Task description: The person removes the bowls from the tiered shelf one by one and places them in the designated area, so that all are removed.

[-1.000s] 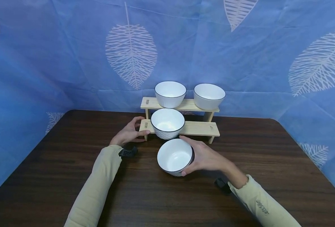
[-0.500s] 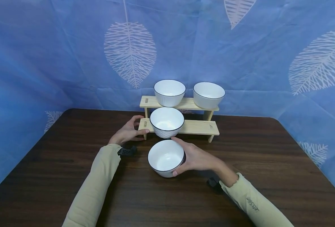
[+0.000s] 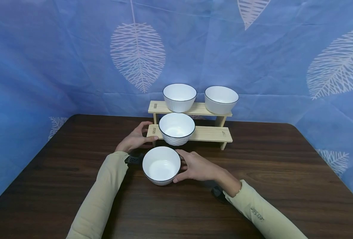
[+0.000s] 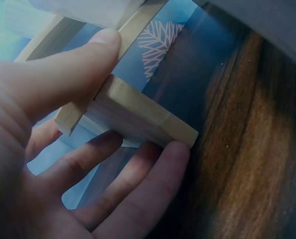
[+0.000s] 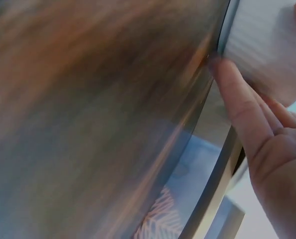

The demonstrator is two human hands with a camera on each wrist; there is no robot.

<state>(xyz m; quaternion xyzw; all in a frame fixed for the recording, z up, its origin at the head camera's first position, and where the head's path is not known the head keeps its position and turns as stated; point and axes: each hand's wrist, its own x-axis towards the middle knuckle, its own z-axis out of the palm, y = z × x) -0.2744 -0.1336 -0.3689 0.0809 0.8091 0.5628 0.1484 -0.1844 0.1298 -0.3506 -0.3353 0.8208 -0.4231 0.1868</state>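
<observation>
A white bowl with a dark rim (image 3: 161, 165) is upright in front of the wooden two-tier rack (image 3: 210, 134). My right hand (image 3: 198, 166) holds it at its right side, thumb at the front and fingers behind; whether its base touches the table cannot be told. In the right wrist view, fingers (image 5: 240, 102) lie along the bowl's wall (image 5: 265, 55). My left hand (image 3: 136, 137) grips the left end of the rack's lower shelf. The left wrist view shows its thumb (image 4: 73, 69) over the shelf and its fingers against the end leg (image 4: 143, 112).
Another white bowl (image 3: 176, 129) stands on the lower shelf, left of its middle. Two more, a left bowl (image 3: 179, 98) and a right bowl (image 3: 221, 100), stand on the upper shelf. Behind the dark wooden table (image 3: 269, 149) hangs a blue leaf-patterned cloth (image 3: 194, 43).
The right hand and the front bowl have moved left, and the hand now sits further to the bowl's right side. My left hand keeps its grip on the rack.
</observation>
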